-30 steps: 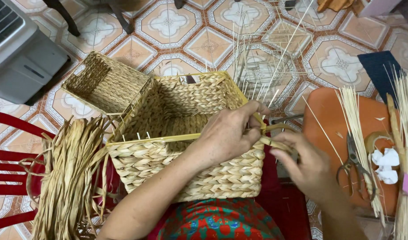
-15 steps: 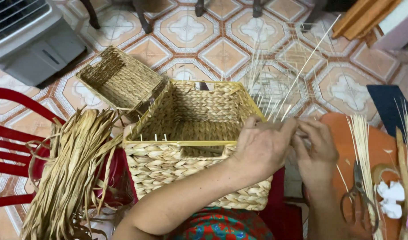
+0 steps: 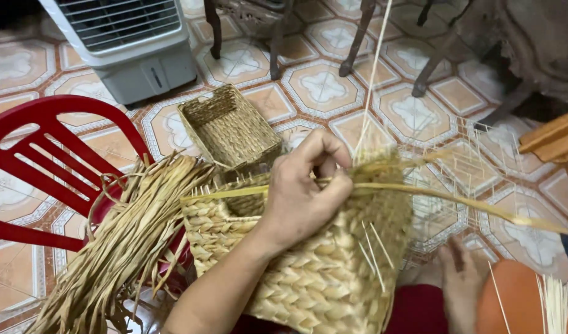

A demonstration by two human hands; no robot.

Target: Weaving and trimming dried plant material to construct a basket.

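Note:
A half-woven straw basket (image 3: 321, 278) lies tilted on my lap, with thin wire uprights sticking out of its weave. My left hand (image 3: 305, 195) is closed over its upper rim, thumb and fingers pinching the edge where a long flat straw strand (image 3: 482, 207) runs off to the right. My right hand (image 3: 460, 281) is low at the right of the basket, fingers stretched out and nothing visible in it, next to an orange seat (image 3: 519, 297).
A bundle of dried straw (image 3: 117, 247) hangs over a red plastic chair (image 3: 43, 154) at left. A small finished woven basket (image 3: 231, 127) stands on the tiled floor behind. A grey air cooler (image 3: 126, 43), wooden furniture legs (image 3: 358, 37) and bare wire frames (image 3: 451, 176) lie beyond.
The basket has tipped up towards me, side now showing. My right hand has let go of the rim and dropped to the lower right. The view has swung upwards.

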